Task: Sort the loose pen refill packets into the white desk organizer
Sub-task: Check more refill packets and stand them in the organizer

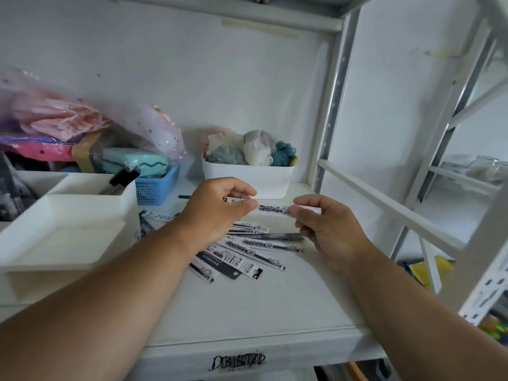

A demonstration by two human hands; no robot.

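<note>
held packet: one pen refill packet (272, 209) is pinched at both ends, up off the shelf board (275, 303), in front of the white tub of cloth bundles (247, 177).
left hand: left hand (211, 215) has thumb and forefinger closed on the packet's 9 o'clock end; the other fingers are curled under.
right hand: right hand (330, 229) has its fingertips closed on the 3 o'clock end, with the palm turned towards the camera.
long axis: runs roughly 9-to-3 across the view, with the right end a touch lower. The printed face points at the camera.
target: white desk organizer (68, 229) sits at 9 o'clock from the packet, well apart from it, with its open trays facing up. A black marker (123, 178) stands in its rear bin.
nearer hand: the left hand, by my read. It sits between the packet and the organizer, so it looks like the natural carrier.
key relation: the packet's axis points almost straight at the organizer. Travelling end-first to 9 o'clock should need little turning, depending on which tray takes it. I can't tell which tray is meant.
loose pile: remaining refill packets (247, 251) are fanned on the shelf at 6 o'clock from the held one, under and between the wrists. A few more lie near the organizer's corner (156, 215).
progress: early, I'd say. The front trays look bare, though the view into them is partial.
risk: a thin, slippery sleeve may flex or slip once one hand lets go.
</note>
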